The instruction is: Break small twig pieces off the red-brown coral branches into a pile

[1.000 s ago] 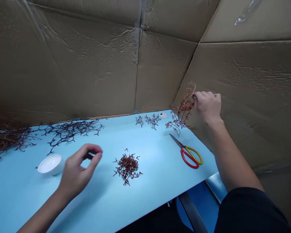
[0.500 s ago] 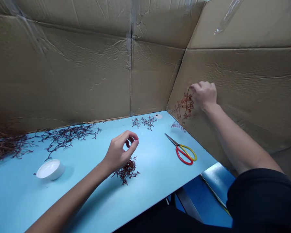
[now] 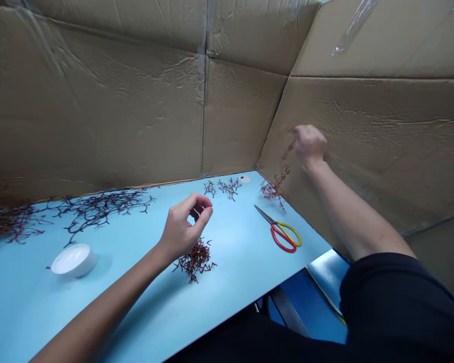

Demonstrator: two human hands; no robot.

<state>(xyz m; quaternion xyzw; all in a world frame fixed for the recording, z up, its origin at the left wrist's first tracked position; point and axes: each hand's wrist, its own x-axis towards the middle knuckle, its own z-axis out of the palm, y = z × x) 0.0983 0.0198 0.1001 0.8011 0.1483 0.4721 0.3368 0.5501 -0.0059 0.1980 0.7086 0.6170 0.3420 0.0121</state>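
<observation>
My left hand [image 3: 185, 224] hovers just above a small heap of short dark red twig pieces [image 3: 195, 258] on the light blue table [image 3: 144, 302]. Its thumb and forefinger are pinched together; whether anything is between them I cannot make out. My right hand [image 3: 307, 142] is raised near the cardboard wall at the far right, blurred by motion, closed on a reddish-brown branching sprig [image 3: 277, 184] that hangs down to the table corner.
Red and yellow scissors [image 3: 282, 232] lie right of the heap. A white round dish [image 3: 73, 260] sits at the left. Long dark branches [image 3: 94, 206] spread along the back left, small sprigs [image 3: 225, 187] at the back. Cardboard walls [image 3: 136, 101] enclose the table.
My left hand moved right from beside the white dish to over the heap of pieces. My right hand shifted slightly left and up with the sprig.
</observation>
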